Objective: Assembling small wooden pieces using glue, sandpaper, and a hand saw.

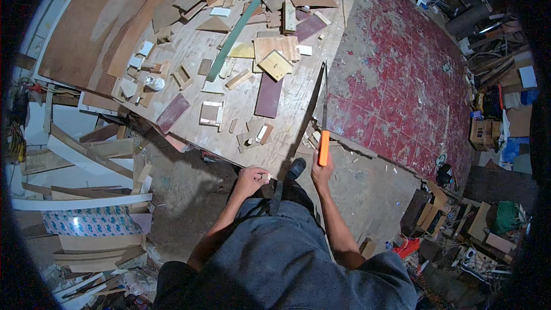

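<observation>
The worktop [195, 129] spreads ahead, strewn with wood offcuts; a long green strip [234, 39] lies across it. Beside its right edge, an orange-handled, thin-bladed tool [324, 148] points forward, the right hand's [322, 174] grip wrapped round its handle. Near the worktop's closest corner, the left hand's [250, 182] grip pinches a small pale piece [268, 177].

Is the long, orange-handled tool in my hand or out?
In: your right hand grips the long orange-handled tool near its lower end, thin dark blade pointing away.
</observation>
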{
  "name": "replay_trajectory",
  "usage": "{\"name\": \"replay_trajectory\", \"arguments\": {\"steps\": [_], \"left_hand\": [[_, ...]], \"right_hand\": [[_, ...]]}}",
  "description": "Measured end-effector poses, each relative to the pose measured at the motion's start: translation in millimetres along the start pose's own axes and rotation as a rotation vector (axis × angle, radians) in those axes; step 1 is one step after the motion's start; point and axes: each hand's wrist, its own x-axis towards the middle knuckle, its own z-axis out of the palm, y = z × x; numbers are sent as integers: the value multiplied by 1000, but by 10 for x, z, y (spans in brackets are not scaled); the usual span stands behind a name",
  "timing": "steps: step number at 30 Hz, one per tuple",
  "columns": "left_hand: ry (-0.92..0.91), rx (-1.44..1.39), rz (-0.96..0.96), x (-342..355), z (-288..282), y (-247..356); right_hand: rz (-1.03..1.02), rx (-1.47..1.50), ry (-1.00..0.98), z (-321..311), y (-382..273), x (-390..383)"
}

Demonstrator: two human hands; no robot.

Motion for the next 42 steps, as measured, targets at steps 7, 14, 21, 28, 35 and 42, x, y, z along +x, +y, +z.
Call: {"name": "replay_trajectory", "arguments": {"steps": [7, 14, 21, 28, 35, 42], "left_hand": [[-33, 396, 239, 1008, 689, -147], [-139, 376, 491, 1661, 1034, -423], [-113, 448, 594, 1570, 1152, -404], [-109, 440, 605, 1553, 1123, -460], [-134, 440, 665, 1543, 1133, -460], [-131, 479, 654, 1525, 1147, -438]], "right_hand": [[431, 453, 49, -615, -255, -343], [638, 497, 19, -536, -161, -673], [643, 444, -32, -304, -66, -900], [609, 490, -104, -155, -125, -958], [659, 484, -213, -140, -147, -925], [815, 658, -237, -143, -313, -706]]}}
